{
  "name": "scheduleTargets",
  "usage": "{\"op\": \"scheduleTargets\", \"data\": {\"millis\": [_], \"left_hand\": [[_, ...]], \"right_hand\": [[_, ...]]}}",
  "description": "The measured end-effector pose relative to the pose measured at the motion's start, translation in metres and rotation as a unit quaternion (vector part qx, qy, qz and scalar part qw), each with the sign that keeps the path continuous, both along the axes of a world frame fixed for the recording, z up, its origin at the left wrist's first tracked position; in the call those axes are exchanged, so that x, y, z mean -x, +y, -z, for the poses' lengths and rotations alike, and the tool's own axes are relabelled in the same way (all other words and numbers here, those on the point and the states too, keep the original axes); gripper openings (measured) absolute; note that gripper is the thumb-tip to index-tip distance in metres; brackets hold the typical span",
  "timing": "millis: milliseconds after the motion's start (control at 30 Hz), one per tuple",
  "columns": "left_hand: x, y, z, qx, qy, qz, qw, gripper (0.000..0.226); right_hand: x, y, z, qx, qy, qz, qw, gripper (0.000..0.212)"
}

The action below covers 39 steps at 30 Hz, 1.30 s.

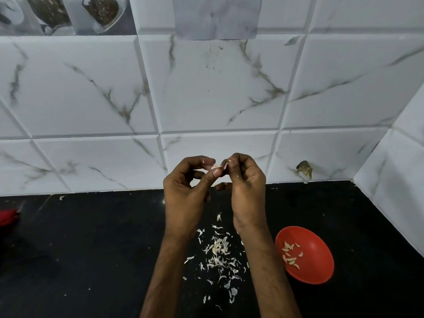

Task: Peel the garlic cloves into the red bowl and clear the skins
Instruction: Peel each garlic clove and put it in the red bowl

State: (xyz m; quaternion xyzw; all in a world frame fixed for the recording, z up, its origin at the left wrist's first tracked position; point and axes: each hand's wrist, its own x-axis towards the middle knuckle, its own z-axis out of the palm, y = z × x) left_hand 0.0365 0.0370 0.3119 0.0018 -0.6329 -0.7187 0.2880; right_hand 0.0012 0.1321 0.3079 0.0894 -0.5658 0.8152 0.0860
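Both hands are raised above the black counter (103, 244), in front of the tiled wall. My left hand (187, 191) pinches a small pale garlic clove (215, 167) between thumb and forefinger. My right hand (246, 187) pinches a flap of its skin (225, 165) at the clove's right end. Below the hands, a scatter of white garlic skins (219, 255) lies on the counter. The red bowl (307, 254) sits at the right, tilted toward me, with several peeled cloves (291, 254) inside.
A marble-patterned tiled wall (206, 99) rises right behind the counter and turns a corner at the right (390, 180). A red object (8, 216) lies at the far left edge. A dark chipped patch (304, 169) marks the wall's base.
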Motion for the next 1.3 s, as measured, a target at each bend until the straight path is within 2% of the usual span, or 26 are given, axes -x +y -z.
{"op": "scheduleTargets", "data": {"millis": [100,200,267,333,400,500,600,667,767,800,867,967,1133,1300], "left_hand": [[0.000,-0.002,0.000,-0.006,0.001,-0.011,1.000,0.014],[-0.001,-0.004,-0.001,0.012,0.007,-0.031,0.999,0.019],[-0.002,-0.005,-0.002,0.024,0.010,-0.045,0.999,0.023],[-0.003,-0.006,-0.002,0.036,0.011,-0.050,0.998,0.022],[-0.002,-0.007,-0.003,0.042,0.012,-0.051,0.998,0.024],[-0.002,-0.008,-0.004,0.037,0.017,-0.056,0.998,0.028],[-0.002,-0.008,-0.004,0.026,0.015,-0.053,0.998,0.028],[-0.002,-0.008,-0.004,0.027,0.017,-0.052,0.998,0.028],[-0.003,-0.009,-0.004,0.032,0.015,-0.052,0.998,0.024],[-0.003,-0.010,-0.004,0.032,0.016,-0.050,0.998,0.022],[-0.003,-0.010,-0.003,0.033,0.019,-0.047,0.998,0.020],[-0.004,-0.010,-0.003,0.040,0.017,-0.043,0.998,0.018],[-0.003,-0.003,-0.003,0.036,0.003,-0.038,0.999,0.013],[-0.003,0.007,-0.001,0.043,0.003,-0.058,0.997,0.003]], "right_hand": [[0.004,0.004,0.003,-0.008,0.018,0.036,0.999,0.010],[0.010,0.010,0.012,-0.112,0.061,0.066,0.990,0.010],[0.014,0.013,0.020,-0.232,0.091,0.084,0.965,0.016],[0.016,0.013,0.027,-0.339,0.113,0.116,0.927,0.012],[0.014,0.012,0.029,-0.379,0.125,0.162,0.902,0.014],[0.015,0.010,0.030,-0.364,0.125,0.175,0.906,0.008],[0.016,0.011,0.028,-0.366,0.139,0.167,0.905,0.022],[0.014,0.011,0.025,-0.349,0.167,0.159,0.908,0.015],[0.009,0.012,0.012,-0.169,0.118,0.046,0.978,0.013],[0.006,0.013,0.007,-0.118,0.104,0.006,0.988,0.014],[0.003,0.013,0.001,-0.087,0.102,-0.035,0.990,0.010],[0.001,0.012,0.001,-0.098,0.108,-0.026,0.989,0.008],[0.002,0.008,0.008,-0.174,0.154,0.077,0.970,0.007],[0.003,0.005,0.010,-0.185,0.172,0.133,0.958,0.012]]}}
